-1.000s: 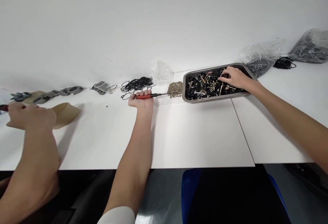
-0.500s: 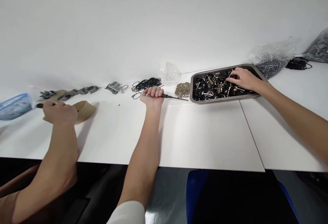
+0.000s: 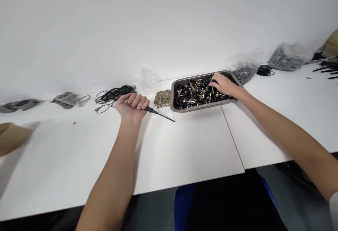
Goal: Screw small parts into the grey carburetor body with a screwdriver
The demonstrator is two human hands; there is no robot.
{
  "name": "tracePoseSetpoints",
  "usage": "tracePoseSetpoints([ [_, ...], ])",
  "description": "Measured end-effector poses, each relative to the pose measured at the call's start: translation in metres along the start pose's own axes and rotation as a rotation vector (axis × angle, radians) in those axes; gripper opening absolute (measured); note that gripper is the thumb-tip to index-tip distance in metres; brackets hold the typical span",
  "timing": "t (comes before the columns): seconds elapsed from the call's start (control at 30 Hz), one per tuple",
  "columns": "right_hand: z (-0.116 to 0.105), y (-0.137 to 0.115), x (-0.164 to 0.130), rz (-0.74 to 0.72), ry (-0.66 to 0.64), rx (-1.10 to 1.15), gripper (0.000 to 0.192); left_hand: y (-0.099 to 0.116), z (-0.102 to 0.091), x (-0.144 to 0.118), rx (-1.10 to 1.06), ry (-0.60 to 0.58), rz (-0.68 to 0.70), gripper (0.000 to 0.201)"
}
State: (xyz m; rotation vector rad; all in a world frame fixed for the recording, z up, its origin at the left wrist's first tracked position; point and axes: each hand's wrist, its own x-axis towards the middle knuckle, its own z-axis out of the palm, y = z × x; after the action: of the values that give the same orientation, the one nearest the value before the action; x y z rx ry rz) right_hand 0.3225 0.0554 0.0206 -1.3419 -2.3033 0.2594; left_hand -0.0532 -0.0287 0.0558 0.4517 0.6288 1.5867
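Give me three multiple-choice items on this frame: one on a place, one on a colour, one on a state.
1. Where is the right hand?
A. in the metal tray
B. on the clear bag
C. on the chair

2. What colour are the rubber rings by the left hand?
A. red
B. black
C. white

3. How is the left hand?
A. flat and open
B. closed round a screwdriver
C. off the table

Answers: 1 A, fingers lie among the tray's parts; 2 B, the ring pile is black; 3 B, the shaft sticks out of the fist.
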Motion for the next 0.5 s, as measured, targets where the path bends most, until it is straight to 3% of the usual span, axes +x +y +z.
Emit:
tracePoseSetpoints([
  [0.13, -0.002, -0.005, -0.003, -0.019, 0.050, 0.046, 0.018, -0.002, -0.002, 0.001, 0.006, 0.003, -0.014, 0.042],
  [0.33, -0.007, -0.011, -0.004, -0.011, 0.029, 0.056, 0.039, -0.004, 0.001, 0.000, 0.047, 0.037, -0.005, 0.042],
  [0.5, -0.009, -0.016, -0.006, -0.003, 0.052, 0.066, 0.045, -0.006, 0.003, -0.001, 0.019, 0.053, -0.017, 0.043],
])
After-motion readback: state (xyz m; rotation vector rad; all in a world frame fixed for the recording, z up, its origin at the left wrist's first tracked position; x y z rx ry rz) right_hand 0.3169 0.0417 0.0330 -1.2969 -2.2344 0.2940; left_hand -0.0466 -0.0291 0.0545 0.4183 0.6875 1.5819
